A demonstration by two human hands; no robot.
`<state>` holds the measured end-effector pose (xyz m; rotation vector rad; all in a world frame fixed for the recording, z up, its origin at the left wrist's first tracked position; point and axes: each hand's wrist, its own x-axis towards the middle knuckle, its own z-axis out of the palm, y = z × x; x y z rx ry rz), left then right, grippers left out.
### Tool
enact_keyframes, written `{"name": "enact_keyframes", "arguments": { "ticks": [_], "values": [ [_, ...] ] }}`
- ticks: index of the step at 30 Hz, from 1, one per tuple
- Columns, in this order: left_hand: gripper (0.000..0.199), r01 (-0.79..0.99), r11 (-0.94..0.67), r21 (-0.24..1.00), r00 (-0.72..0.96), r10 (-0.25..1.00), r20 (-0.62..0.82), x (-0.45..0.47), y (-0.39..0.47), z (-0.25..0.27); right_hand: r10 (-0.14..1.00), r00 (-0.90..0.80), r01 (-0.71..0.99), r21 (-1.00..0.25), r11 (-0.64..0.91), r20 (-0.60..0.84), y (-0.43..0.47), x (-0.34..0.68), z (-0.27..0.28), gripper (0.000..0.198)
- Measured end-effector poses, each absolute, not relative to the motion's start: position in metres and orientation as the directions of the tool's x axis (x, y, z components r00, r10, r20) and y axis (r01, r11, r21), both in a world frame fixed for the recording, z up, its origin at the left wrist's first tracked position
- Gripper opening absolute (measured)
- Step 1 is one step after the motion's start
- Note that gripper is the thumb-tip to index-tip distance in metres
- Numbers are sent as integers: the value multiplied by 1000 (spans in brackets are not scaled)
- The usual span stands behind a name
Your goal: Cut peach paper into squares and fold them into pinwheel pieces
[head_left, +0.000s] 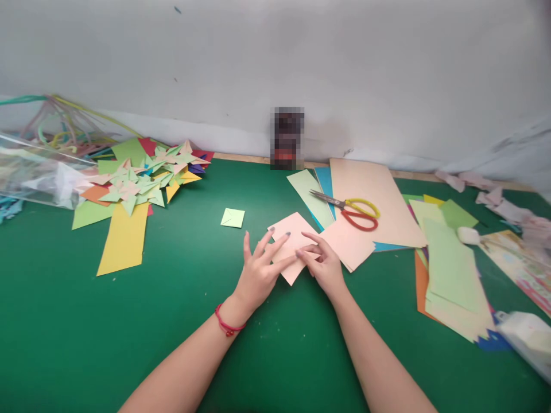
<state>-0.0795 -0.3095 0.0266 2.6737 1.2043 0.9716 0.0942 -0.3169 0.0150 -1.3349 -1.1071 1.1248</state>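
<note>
On the green table lies a square of pale pink paper (293, 225), turned so that one corner points toward me. My left hand (260, 272) rests over its left side with fingers spread, the tips on the paper. At its right corner, my right hand (325, 264) pinches the edge between thumb and fingers. A second pink paper square (353, 244) sits just beyond my right hand. To the left is a small folded light green paper (233, 218), apart from both hands.
Scissors (344, 205) with yellow and red handles lie on large pink sheets (396, 223). Folded paper stars (138, 183) pile up at left, beside a clear plastic bag (38, 172). Green paper sheets (451, 269) are stacked at right. A pixelated dark object (287, 137) stands against the wall.
</note>
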Motion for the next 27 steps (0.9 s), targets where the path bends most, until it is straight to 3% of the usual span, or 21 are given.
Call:
{"name": "enact_keyframes", "arguments": {
  "ticks": [9,19,27],
  "values": [
    [36,698,-637,328,487,757,435,-80,-307,25,962,270,-22,-999,32,25,-315,94,7,23],
    [30,680,-673,291,553,731,399,-80,-306,21,944,328,22,-1000,17,23,-316,93,5,17],
    [19,562,-686,463,567,726,388,-78,-307,19,950,311,85,-996,-14,13,-316,92,4,16]
  ]
}}
